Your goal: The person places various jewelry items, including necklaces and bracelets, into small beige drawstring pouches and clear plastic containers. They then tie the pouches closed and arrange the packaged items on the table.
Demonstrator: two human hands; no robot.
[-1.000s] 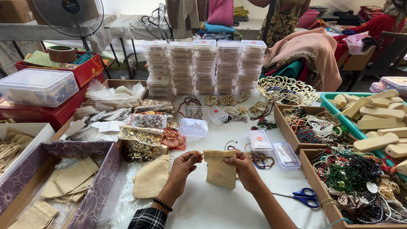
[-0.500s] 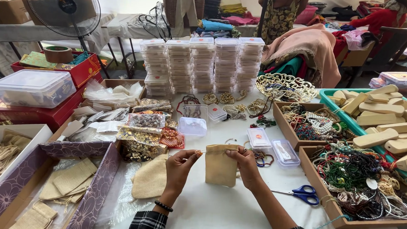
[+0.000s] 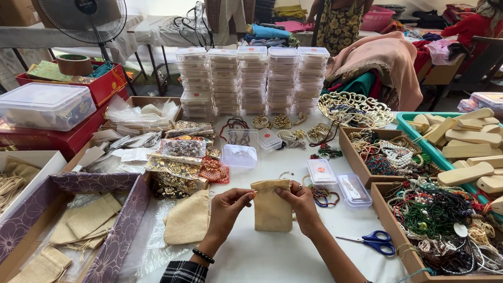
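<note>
I saw small beige cloth pouch [image 3: 271,208] held upright over white surface [image 3: 268,263], near its middle. Left hand [image 3: 228,206] in pinching grip at pouch's top left edge; right hand [image 3: 300,202] clenched on top right corner. Thin cord possibly between left fingers, too small for me to tell. Second beige pouch [image 3: 187,219] lay flat just left. Blue-handled scissors [image 3: 375,241] lay right of right forearm. Clear lidded boxes [image 3: 336,183] sat just behind pouch.

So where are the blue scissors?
The blue scissors lie on the white table, right of the right hand, beside the box of beads.
</note>
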